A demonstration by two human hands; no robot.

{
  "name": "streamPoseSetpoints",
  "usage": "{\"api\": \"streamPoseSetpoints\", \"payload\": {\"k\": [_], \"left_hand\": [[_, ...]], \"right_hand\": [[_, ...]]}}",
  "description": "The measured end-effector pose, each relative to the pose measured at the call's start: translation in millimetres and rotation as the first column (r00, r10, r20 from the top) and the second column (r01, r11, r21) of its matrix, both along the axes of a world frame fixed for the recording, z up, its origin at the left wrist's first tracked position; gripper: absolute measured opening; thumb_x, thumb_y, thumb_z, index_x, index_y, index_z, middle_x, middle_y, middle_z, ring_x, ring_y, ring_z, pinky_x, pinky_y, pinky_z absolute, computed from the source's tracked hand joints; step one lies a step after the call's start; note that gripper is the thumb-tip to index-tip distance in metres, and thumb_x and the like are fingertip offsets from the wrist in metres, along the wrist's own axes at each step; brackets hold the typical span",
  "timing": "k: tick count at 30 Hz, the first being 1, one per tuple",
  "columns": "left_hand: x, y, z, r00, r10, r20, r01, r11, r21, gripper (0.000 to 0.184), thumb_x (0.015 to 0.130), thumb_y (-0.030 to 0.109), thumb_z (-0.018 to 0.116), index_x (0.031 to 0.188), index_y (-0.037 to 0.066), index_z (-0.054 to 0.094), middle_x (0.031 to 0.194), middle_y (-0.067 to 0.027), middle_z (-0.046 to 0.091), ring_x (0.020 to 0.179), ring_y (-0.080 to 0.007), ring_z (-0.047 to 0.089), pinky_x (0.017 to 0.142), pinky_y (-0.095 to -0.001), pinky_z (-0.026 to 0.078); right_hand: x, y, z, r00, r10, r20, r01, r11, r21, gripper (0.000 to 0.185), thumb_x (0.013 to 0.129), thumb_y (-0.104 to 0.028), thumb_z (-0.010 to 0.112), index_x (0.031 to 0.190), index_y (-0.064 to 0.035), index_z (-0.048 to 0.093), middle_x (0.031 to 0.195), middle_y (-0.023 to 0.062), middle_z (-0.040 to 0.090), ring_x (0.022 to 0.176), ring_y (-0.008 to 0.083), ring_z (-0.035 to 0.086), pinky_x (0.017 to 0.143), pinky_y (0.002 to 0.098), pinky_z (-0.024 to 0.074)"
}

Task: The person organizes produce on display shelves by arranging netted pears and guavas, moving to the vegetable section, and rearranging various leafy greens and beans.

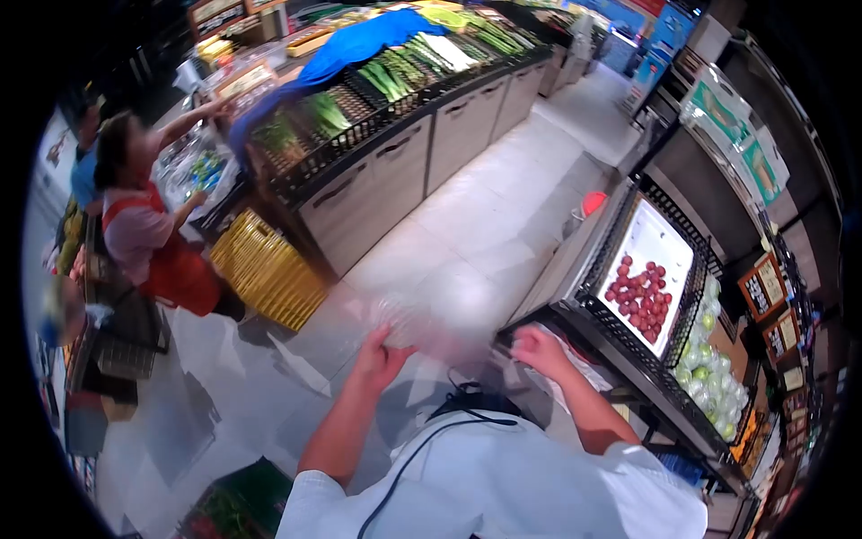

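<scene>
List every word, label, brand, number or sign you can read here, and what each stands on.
No text can be read for certain.
Framed signs on the right: marked with writing, too small and blurred.
Dark sign at upper left: light marks, unreadable.
Green-and-white sheets at upper right: any print too blurred.
Blue panel at the far end: too blurred.
Clear plastic by the left hand: no print visible.

Glossy pale tiled floor (467,216); wood-fronted counter (386,171) ahead; display stand (573,259) at right.
</scene>
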State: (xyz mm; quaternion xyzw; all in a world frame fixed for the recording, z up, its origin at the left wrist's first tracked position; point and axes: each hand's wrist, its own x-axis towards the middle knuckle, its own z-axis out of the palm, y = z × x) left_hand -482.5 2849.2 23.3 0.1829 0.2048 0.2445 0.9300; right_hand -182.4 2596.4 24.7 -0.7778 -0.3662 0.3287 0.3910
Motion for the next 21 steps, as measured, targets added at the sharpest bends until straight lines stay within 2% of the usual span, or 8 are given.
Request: {"api": "streamPoseSetpoints", "payload": {"k": [1, 2, 6, 9, 13, 16, 20, 21], "left_hand": [[24, 4, 12, 0.998, -0.054, -0.015, 0.054, 0.998, 0.041, 0.063, 0.094, 0.038, 0.067, 0.150, 0.015, 0.047, 0.143, -0.0073, 0.062, 0.126, -0.0280, 0.062, 0.098, -0.0470, 0.054], [50, 10, 22, 0.994, -0.107, -0.028, 0.109, 0.991, 0.083, 0.062, 0.095, 0.037, 0.066, 0.149, 0.014, 0.048, 0.143, -0.0084, 0.061, 0.127, -0.0282, 0.061, 0.100, -0.0472, 0.053], [139, 29, 64, 0.971, -0.234, -0.042, 0.237, 0.966, 0.103, 0.059, 0.098, 0.033, 0.064, 0.148, 0.006, 0.047, 0.143, -0.0134, 0.060, 0.133, -0.0309, 0.057, 0.110, -0.0496, 0.047], [204, 57, 71, 0.963, -0.263, -0.058, 0.268, 0.955, 0.125, 0.059, 0.101, 0.030, 0.062, 0.150, 0.002, 0.043, 0.145, -0.0169, 0.057, 0.136, -0.0329, 0.055, 0.116, -0.0501, 0.043], [283, 114, 60, 0.956, -0.281, -0.086, 0.288, 0.953, 0.092, 0.060, 0.105, 0.028, 0.060, 0.152, -0.001, 0.039, 0.148, -0.0182, 0.054, 0.138, -0.0320, 0.052, 0.113, -0.0490, 0.046], [329, 160, 71, 0.901, -0.425, -0.087, 0.434, 0.884, 0.174, 0.058, 0.106, 0.027, 0.058, 0.152, -0.002, 0.038, 0.147, -0.0180, 0.054, 0.135, -0.0309, 0.054, 0.112, -0.0474, 0.048], [386, 224, 94, 0.726, -0.500, -0.473, 0.683, 0.606, 0.407, 0.059, 0.095, 0.028, 0.075, 0.143, 0.000, 0.052, 0.129, -0.0127, 0.066, 0.110, -0.0235, 0.067, 0.100, -0.0395, 0.055], [403, 238, 94, 0.719, -0.433, -0.544, 0.678, 0.610, 0.411, 0.061, 0.088, 0.025, 0.083, 0.138, 0.001, 0.058, 0.123, -0.0105, 0.069, 0.104, -0.0208, 0.069, 0.095, -0.0366, 0.056]], "right_hand": [[-4, 38, 33, 0.993, 0.087, -0.085, -0.095, 0.991, -0.094, 0.065, 0.078, -0.018, 0.090, 0.134, -0.0054, 0.060, 0.107, 0.0076, 0.071, 0.092, 0.0150, 0.066, 0.084, 0.0310, 0.0562], [3, 58, 15, 0.969, 0.145, -0.201, -0.122, 0.985, 0.120, 0.085, 0.075, -0.016, 0.093, 0.146, -0.0046, 0.049, 0.119, 0.0090, 0.068, 0.100, 0.0169, 0.065, 0.088, 0.0325, 0.0558], [13, 145, 67, 0.877, 0.351, -0.329, -0.135, 0.835, 0.533, 0.113, 0.069, -0.017, 0.098, 0.158, -0.0068, 0.029, 0.133, 0.0101, 0.063, 0.123, 0.0202, 0.060, 0.105, 0.0364, 0.0499], [66, 196, 51, 0.966, 0.258, -0.001, -0.219, 0.823, 0.525, 0.110, 0.067, -0.015, 0.098, 0.155, -0.0044, 0.033, 0.138, 0.0098, 0.062, 0.129, 0.0188, 0.057, 0.110, 0.0371, 0.0472], [141, 251, 60, 0.926, 0.287, -0.243, -0.131, 0.853, 0.506, 0.108, 0.065, -0.014, 0.098, 0.153, -0.0043, 0.037, 0.140, 0.0087, 0.060, 0.130, 0.0180, 0.057, 0.112, 0.0370, 0.0465], [195, 288, 71, 0.840, 0.269, -0.472, -0.040, 0.898, 0.439, 0.106, 0.065, -0.012, 0.097, 0.153, -0.0056, 0.037, 0.142, 0.0081, 0.058, 0.131, 0.0186, 0.056, 0.113, 0.0372, 0.0458], [266, 338, 82, 0.617, 0.344, -0.708, -0.003, 0.900, 0.435, 0.102, 0.070, -0.007, 0.092, 0.155, -0.0077, 0.036, 0.143, 0.0076, 0.057, 0.132, 0.0213, 0.056, 0.115, 0.0391, 0.0446], [282, 350, 82, 0.619, 0.323, -0.716, 0.009, 0.909, 0.418, 0.100, 0.071, -0.005, 0.091, 0.155, -0.0076, 0.036, 0.143, 0.0077, 0.057, 0.132, 0.0216, 0.056, 0.115, 0.0391, 0.0449]]}}
